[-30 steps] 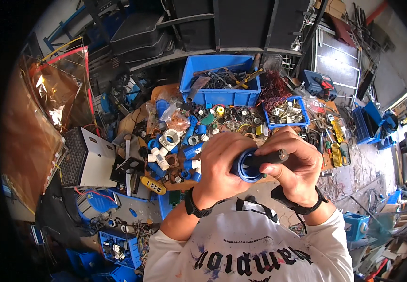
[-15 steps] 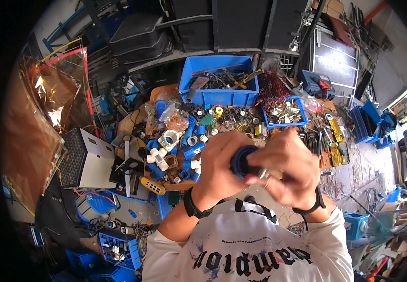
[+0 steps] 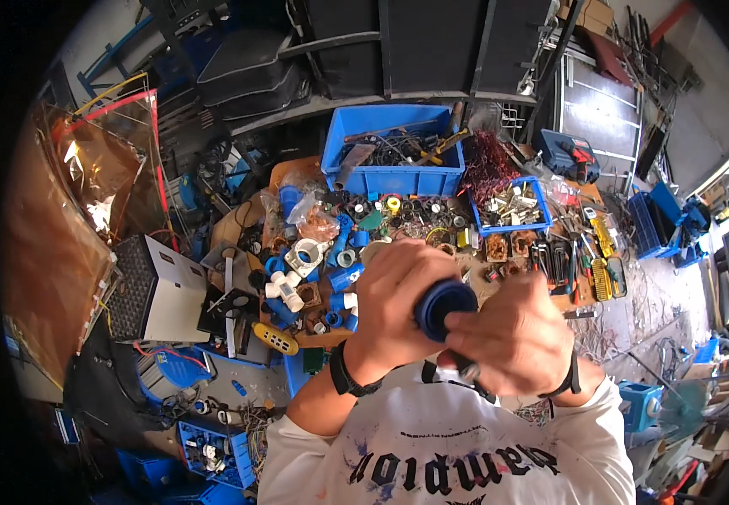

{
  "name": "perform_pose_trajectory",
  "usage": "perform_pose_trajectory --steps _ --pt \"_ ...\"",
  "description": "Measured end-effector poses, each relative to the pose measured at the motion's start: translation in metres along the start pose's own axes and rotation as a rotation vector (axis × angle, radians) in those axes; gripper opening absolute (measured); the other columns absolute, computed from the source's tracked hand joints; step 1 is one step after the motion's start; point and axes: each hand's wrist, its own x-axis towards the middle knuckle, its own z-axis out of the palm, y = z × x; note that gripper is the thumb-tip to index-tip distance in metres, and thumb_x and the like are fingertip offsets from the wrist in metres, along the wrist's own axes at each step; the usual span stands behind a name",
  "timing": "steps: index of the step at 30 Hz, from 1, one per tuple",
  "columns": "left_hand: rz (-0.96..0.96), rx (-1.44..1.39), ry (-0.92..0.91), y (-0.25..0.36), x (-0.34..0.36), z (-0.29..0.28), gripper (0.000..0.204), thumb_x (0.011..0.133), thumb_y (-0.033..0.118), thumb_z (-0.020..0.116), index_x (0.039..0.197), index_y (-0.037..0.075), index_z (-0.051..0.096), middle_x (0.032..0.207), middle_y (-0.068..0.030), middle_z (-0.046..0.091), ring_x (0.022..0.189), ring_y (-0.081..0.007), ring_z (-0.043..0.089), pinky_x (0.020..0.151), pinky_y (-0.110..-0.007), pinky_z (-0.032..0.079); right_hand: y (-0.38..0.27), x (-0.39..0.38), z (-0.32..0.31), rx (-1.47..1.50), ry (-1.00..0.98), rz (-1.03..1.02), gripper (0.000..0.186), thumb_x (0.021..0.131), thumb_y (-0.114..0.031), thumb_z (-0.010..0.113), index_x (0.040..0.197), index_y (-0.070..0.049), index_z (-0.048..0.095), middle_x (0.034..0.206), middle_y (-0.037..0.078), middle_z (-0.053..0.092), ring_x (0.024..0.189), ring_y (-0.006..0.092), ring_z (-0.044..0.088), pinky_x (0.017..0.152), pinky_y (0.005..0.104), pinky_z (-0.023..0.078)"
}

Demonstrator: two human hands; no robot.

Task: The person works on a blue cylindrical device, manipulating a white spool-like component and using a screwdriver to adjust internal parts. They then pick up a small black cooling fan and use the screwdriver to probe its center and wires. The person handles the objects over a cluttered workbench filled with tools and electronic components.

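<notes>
a cluttered workshop is surrounding the bench, where white plastic tees are lying left of the hands. the left hand is clamping around a blue pipe fitting, its mouth facing up, its long axis mostly hiding in the palm. the right hand, just beside the rim, is curling closed around a dark rod, only partly showing. farther right, hand tools are resting. unlike a second ago, the rod isn't crossing the mouth, and the right hand is sitting lower.

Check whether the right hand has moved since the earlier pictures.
Yes: the right hand has moved away from the small blue tray, toward the white shirt.
</notes>
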Motion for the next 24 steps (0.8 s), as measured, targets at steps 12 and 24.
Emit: perform_pose_trajectory --steps 12,24 --pt "0.023 -0.064 -0.005 0.003 0.003 0.002 0.023 0.071 0.011 0.077 0.089 0.008 0.063 0.085 -0.0062 0.067 0.079 -0.0292 0.066 0.084 -0.045 0.052 -0.016 -0.013 0.013 -0.130 0.069 -0.084 0.034 0.063 -0.015 0.074 0.096 -0.005 0.074 0.102 0.004 0.070 0.080 0.0151 0.058 0.071 0.0305 0.044" --pt "0.152 0.061 0.048 0.005 -0.003 0.003 0.025 0.073 0.007 0.080 0.093 0.008 0.064 0.089 -0.0059 0.069 0.084 -0.0260 0.070 0.088 -0.046 0.053 -0.021 -0.018 0.007 -0.110 0.123 0.019 0.032 0.066 -0.016 0.077 0.099 -0.015 0.075 0.100 0.000 0.071 0.082 0.0154 0.057 0.070 0.0282 0.043"
